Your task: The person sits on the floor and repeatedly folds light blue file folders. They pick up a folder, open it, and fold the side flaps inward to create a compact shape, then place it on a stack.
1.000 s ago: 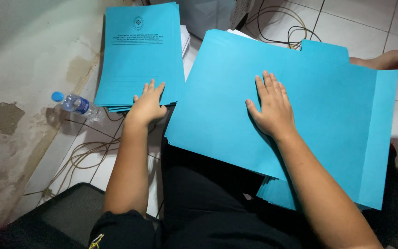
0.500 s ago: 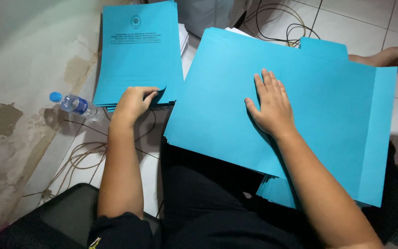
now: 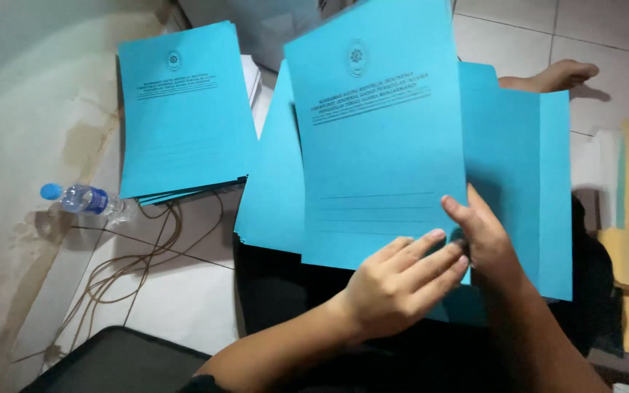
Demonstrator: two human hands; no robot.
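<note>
Together both hands (image 3: 438, 269) pinch the blue sheet's (image 3: 380, 138) lower edge — floor (image 3: 176, 306) leftward.

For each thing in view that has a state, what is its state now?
Printed blue sheet: held up, pinched at its lower edge by both hands.
Left hand: gripping the sheet.
Right hand: gripping the sheet.
Blue stack: lying flat, printed side up.
Bottle: capped, lying on its side.
Blue folders: on the lap.
</note>
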